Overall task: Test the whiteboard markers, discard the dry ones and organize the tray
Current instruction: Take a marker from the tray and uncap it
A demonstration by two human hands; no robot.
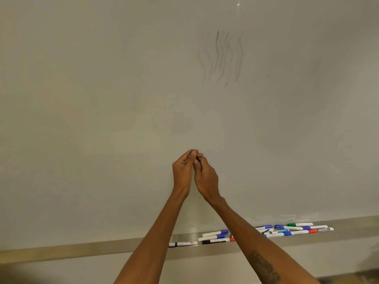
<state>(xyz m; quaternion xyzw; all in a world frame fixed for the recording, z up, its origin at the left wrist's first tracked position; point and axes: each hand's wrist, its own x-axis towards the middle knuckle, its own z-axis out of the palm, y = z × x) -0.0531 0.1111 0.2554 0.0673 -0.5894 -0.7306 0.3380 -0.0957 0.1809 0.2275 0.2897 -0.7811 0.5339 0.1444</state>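
2 bare forearms rise from the bottom edge, the right forearm (264, 253) bearing 1 dark mark on its skin. Behind them the tray (352, 230) runs along the foot of the whiteboard (102, 99). Left of the right forearm, 4 markers (213, 236) lie on the tray: 2 blue-capped, 1 black-capped, 1 with a dark band, plus 1 red tip beside the arm. Right of it lies an overlapping heap (295, 232) with 4 blue caps, 1 green, 1 red and 1 teal; the exact count there is unclear.

Higher up, the left hand (183, 171) and right hand (206, 177) meet, touching. The fingers (187, 158) of both curl round 1 dark marker (198, 159), mostly hidden, held in front of the board.

Farthest, about 6 faint wavy lines (221, 58) and 1 short dark stroke (217, 35) mark the board.
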